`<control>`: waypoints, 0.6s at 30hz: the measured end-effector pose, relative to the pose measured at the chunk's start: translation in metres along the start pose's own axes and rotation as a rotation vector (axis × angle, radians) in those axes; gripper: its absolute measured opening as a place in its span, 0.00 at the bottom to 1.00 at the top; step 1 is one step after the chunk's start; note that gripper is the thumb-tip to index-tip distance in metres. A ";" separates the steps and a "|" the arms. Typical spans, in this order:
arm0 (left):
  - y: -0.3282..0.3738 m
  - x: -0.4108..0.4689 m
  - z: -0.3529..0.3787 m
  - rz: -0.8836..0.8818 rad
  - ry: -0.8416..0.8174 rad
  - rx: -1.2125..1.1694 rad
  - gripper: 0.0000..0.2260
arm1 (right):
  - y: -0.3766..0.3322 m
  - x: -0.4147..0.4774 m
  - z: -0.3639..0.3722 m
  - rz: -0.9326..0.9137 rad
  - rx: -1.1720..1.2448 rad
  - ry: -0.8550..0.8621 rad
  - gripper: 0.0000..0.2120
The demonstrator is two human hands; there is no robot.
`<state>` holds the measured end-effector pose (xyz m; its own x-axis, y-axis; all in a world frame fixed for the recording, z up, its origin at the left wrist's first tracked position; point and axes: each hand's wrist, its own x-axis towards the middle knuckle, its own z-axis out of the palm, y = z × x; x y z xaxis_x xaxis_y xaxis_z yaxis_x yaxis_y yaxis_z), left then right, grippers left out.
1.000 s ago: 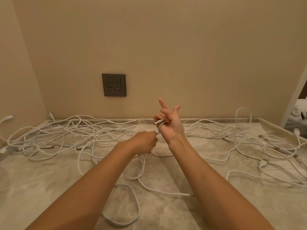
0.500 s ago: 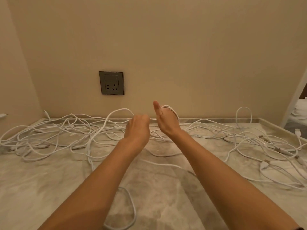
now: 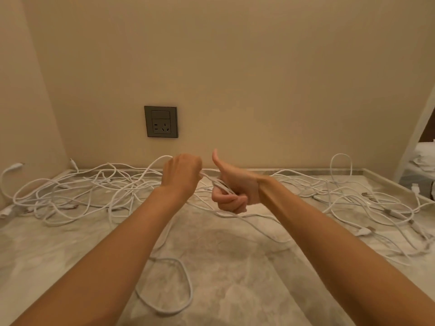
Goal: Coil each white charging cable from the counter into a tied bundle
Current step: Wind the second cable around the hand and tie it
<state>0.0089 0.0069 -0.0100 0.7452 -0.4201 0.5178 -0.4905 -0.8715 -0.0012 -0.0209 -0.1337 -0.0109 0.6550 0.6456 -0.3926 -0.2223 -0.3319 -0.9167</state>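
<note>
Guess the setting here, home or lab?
Probably a home or hotel room: marble-look counter in a beige alcove, a wall socket above it, and what looks like bedding through the opening on the right.

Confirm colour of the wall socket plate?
Dark grey wall socket plate, set in the beige wall; head view shows it best.

I was looking at a room in a home or a hotel, going by what showed. A marble-patterned counter with a low raised lip ran along plain beige walls, and a dark grey wall socket sat just above it. At the far right, through an opening, lay white bedding.
</note>
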 end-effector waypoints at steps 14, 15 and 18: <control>-0.002 -0.011 0.008 -0.106 -0.191 -0.329 0.14 | -0.012 0.018 0.030 -1.014 1.263 0.157 0.43; -0.001 -0.013 0.009 -0.107 -0.195 -0.336 0.13 | -0.016 0.016 0.029 -1.039 1.316 0.197 0.43; 0.006 -0.019 0.010 -0.042 -0.217 -0.389 0.09 | -0.024 0.018 0.023 -1.102 1.429 0.360 0.41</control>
<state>-0.0036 0.0067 -0.0283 0.8251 -0.4663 0.3191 -0.5605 -0.7462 0.3592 -0.0208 -0.0980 0.0022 0.9729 -0.0856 0.2150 0.1188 0.9820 -0.1469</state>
